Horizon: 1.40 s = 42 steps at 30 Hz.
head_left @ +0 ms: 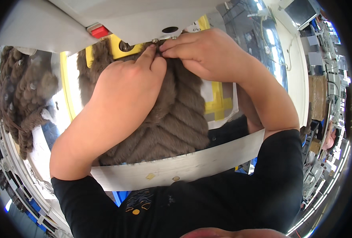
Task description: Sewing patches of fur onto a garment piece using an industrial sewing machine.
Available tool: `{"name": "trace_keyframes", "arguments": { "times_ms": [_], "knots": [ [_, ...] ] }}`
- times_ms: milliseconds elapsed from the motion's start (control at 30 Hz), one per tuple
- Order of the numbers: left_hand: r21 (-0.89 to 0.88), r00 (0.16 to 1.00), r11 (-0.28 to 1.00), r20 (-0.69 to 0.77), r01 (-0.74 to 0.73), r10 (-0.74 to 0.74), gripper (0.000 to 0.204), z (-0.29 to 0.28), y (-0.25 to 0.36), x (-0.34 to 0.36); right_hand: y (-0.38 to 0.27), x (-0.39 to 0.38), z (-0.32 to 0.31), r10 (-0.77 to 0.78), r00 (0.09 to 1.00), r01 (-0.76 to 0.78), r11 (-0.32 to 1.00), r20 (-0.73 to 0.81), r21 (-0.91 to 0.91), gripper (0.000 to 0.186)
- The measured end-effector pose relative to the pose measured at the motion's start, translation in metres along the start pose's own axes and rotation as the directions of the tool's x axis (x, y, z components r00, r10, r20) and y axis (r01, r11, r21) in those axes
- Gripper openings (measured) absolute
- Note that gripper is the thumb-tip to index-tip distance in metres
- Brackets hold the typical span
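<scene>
The machine [144, 18] overhung the far part of the scene. Below it, nearer the person, lay the brown fur [180, 131], ridged in chevrons, its far edge under the hands. A separate fur heap [29, 83] lay well to the left. The left hand [128, 85] pointed its index finger down at the fur; the right hand [209, 51] had its fingertips bunched, almost meeting the left's. Whether either pinched the fur could not be told. The yellow plate [118, 50] was just beside them.

A nipped fingertip seemed the main danger, should the machine run with fingers so near; uneven pulling might also skew the fur.

At far right stood a brown box [318, 95], its contents hidden.
</scene>
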<state>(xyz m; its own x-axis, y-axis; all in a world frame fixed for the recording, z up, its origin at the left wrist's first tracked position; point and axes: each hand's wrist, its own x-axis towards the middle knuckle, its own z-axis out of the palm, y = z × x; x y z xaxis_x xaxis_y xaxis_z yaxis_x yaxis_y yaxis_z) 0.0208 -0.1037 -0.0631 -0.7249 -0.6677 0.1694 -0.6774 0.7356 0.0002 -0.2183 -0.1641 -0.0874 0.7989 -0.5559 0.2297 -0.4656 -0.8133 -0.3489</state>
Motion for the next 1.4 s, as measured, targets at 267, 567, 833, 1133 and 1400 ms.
{"name": "trace_keyframes", "arguments": {
  "times_ms": [267, 567, 833, 1133, 1400],
  "knots": [
    [0.005, 0.994, 0.999, 0.095, -0.048, 0.048, 0.036, -0.015, 0.006, -0.002, -0.002, -0.004, 0.002, -0.042, 0.999, 0.042, 0.999, -0.029, 0.007, 0.032],
    [-0.070, 0.948, 0.998, 0.316, 0.003, 0.019, 0.049, -0.024, 0.015, -0.003, -0.005, -0.003, 0.001, -0.023, 1.000, 0.023, 1.000, 0.012, -0.012, 0.030],
    [-0.067, 0.976, 0.990, 0.170, -0.127, 0.137, 0.044, -0.014, 0.014, 0.010, 0.007, -0.012, -0.008, 0.019, 0.999, -0.019, 1.000, -0.028, 0.018, 0.029],
    [-0.154, 0.941, 0.988, 0.338, 0.025, 0.029, 0.069, -0.037, 0.015, 0.006, -0.006, 0.008, -0.002, 0.048, 0.996, -0.045, 0.998, 0.070, -0.038, 0.027],
    [-0.134, 0.947, 0.986, 0.317, 0.096, -0.049, 0.077, -0.031, 0.021, -0.009, -0.010, 0.010, 0.012, 0.121, 0.993, -0.119, 0.990, 0.012, -0.078, 0.020]
  ]
}}
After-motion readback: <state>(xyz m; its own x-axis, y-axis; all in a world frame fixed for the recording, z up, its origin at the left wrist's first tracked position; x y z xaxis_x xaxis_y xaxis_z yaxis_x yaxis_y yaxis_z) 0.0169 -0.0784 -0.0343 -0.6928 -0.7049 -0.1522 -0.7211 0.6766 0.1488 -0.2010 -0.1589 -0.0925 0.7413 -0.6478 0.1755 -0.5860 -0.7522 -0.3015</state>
